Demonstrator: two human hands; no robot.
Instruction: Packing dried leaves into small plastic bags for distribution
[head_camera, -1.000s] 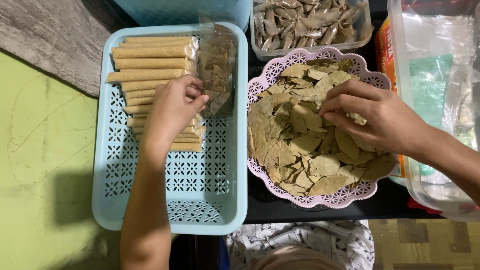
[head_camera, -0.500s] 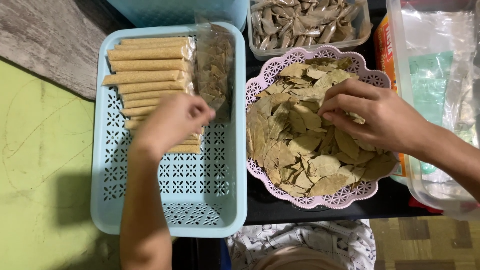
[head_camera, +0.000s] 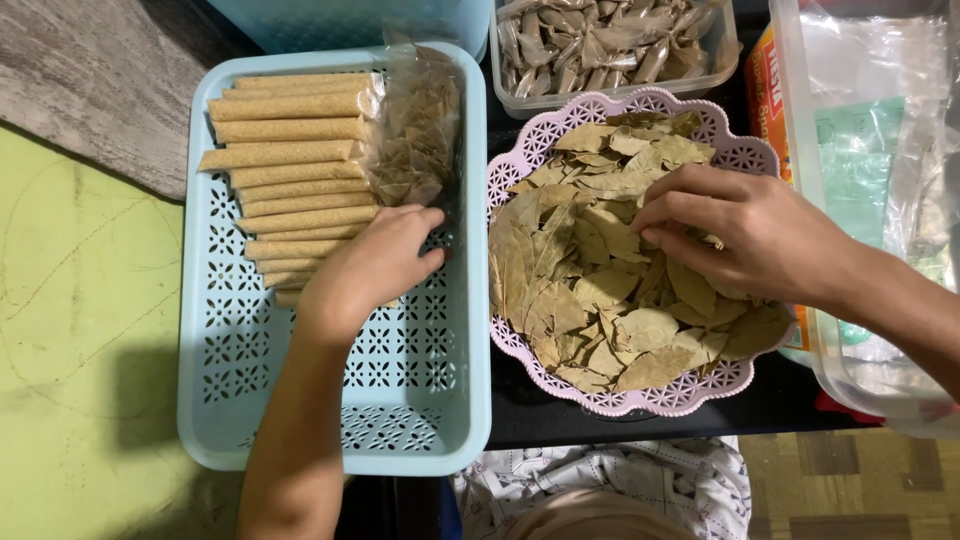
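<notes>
My left hand (head_camera: 372, 268) lies inside the light blue perforated basket (head_camera: 225, 330), palm down. Its fingertips touch the lower end of a clear packet of dry leaves (head_camera: 415, 125) at the basket's upper right, and it grips nothing. Beside that packet lies a stack of tan sealed sticks (head_camera: 290, 160), partly under my hand. My right hand (head_camera: 745, 235) is in the pink lacy basket (head_camera: 620, 400), which is heaped with loose dry bay leaves (head_camera: 590, 290). Its fingers are pinched on a few of those leaves.
A clear tub of filled leaf packets (head_camera: 615, 45) stands behind the pink basket. A large clear plastic bin (head_camera: 860, 200) and an orange box (head_camera: 765, 85) are on the right. A green mat (head_camera: 80, 320) lies to the left, and patterned cloth (head_camera: 620, 485) below.
My left hand let go of the leaf packet, which now lies higher and flatter in the blue basket, then slid down and right. My right hand stayed in the leaves.
</notes>
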